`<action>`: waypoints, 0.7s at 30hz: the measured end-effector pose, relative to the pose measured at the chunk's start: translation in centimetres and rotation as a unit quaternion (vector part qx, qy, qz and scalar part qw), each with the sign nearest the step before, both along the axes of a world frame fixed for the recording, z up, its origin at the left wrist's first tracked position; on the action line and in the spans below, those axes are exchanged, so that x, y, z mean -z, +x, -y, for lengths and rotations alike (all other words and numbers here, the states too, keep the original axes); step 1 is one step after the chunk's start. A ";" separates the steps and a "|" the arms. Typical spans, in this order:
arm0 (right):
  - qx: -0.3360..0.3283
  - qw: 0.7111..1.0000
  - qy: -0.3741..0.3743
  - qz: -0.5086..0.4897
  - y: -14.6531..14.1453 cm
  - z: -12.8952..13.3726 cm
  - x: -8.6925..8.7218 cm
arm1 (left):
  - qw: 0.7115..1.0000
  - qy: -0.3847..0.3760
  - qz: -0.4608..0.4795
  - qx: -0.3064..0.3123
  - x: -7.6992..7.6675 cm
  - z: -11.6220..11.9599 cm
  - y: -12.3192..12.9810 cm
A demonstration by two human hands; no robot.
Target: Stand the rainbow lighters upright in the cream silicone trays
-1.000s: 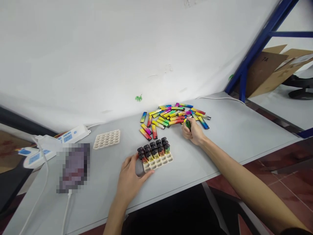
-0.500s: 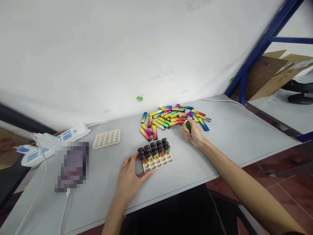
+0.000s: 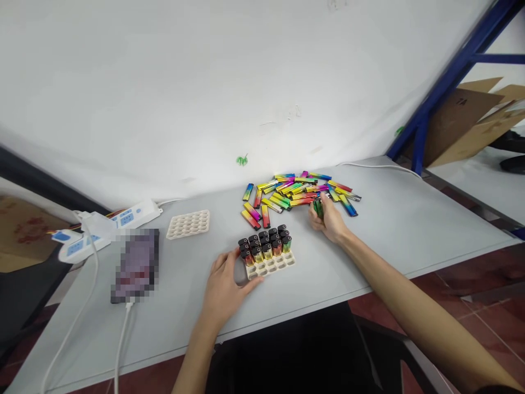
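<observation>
A cream tray [image 3: 272,266] with rows of oval slots holds several upright lighters [image 3: 267,250] with black tops in its back rows; the front rows of slots are bare. My left hand [image 3: 225,284] grips the tray's left end, thumb at the front corner and fingers at the back. Behind and to the right, my right hand [image 3: 328,219] is closed on green lighters, their exact number hidden by the fingers. It is at the front edge of a loose pile of rainbow-coloured lighters [image 3: 293,189] lying on the grey table [image 3: 328,273].
At the left lie a second cream tray [image 3: 188,224] without lighters, a pixelated phone-like object [image 3: 136,265] with a white cable [image 3: 118,345], and white power strips [image 3: 131,214]. A blue frame [image 3: 443,82] and cardboard boxes [image 3: 463,126] stand at the right.
The camera view has shifted, so the scene sits slightly further right. My right hand's fingers have moved a little around the green lighters. My left hand stays on the tray.
</observation>
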State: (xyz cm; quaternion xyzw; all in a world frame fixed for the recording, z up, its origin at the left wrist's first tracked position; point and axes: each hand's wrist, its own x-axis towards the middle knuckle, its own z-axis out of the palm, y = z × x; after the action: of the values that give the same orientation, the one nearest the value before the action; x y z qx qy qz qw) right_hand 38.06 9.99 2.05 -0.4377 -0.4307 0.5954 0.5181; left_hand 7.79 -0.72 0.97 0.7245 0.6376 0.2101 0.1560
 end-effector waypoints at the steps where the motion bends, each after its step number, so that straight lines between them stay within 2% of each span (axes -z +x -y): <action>1: 0.002 1.000 0.009 0.013 0.0 0.1 0.1 | 1.000 -0.002 -0.001 0.000 -0.1 0.0 0.0; 5: 0.009 0.993 0.039 0.108 -0.2 1.4 -0.1 | 1.000 -0.006 0.000 0.007 -0.2 -0.1 0.1; 7: 0.010 0.977 0.086 0.195 -0.3 2.5 -0.9 | 1.000 -0.010 0.002 0.007 -0.2 -0.1 0.1; 11: 0.053 0.909 0.182 0.371 -0.6 4.8 -4.3 | 1.000 -0.001 0.008 0.012 -0.1 0.0 0.0; 12: 0.069 0.900 0.186 0.389 -0.8 5.3 -5.4 | 1.000 0.003 0.010 0.015 -0.1 0.1 0.0; 15: 0.082 0.896 0.203 0.385 -2.1 6.8 -8.5 | 1.000 0.014 0.013 0.023 -0.1 0.2 0.0; 18: 0.031 0.882 0.260 0.392 -4.4 8.4 -10.3 | 0.999 0.024 0.013 0.025 -0.1 0.2 0.0; 21: -0.062 0.836 0.308 0.450 -7.2 9.6 -10.0 | 0.999 0.035 0.016 0.029 0.0 0.1 0.1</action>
State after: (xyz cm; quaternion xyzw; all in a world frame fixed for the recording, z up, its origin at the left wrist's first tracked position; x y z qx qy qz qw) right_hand 30.91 0.38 12.06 -0.4475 -0.8035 0.2005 0.3375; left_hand 7.89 -0.82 1.01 0.7444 0.6059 0.2390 0.1470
